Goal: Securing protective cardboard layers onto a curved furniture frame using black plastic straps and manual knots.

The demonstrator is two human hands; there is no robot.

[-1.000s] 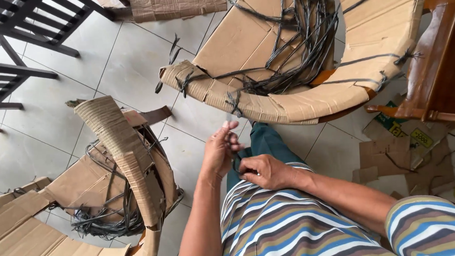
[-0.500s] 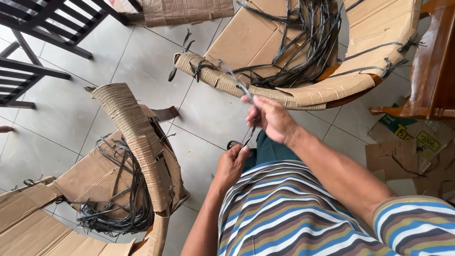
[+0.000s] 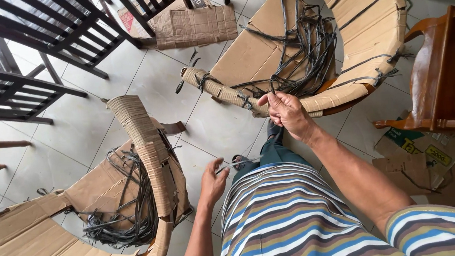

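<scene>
Right hand [image 3: 287, 111] risen (fist closed), strap [image 3: 240, 164] in left hand [image 3: 213, 181]

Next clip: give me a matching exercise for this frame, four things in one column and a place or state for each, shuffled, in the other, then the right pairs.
Things:
1. right hand
2. left hand
3. strap bundle
4. wooden chair

Places or states:
A. lying in the cardboard-wrapped piece at lower left
B. at the right edge of the view
C. raised, pinching a dark strap
D. low, by the striped shirt, holding a strap end

Pairs: 1-C, 2-D, 3-A, 4-B
</scene>
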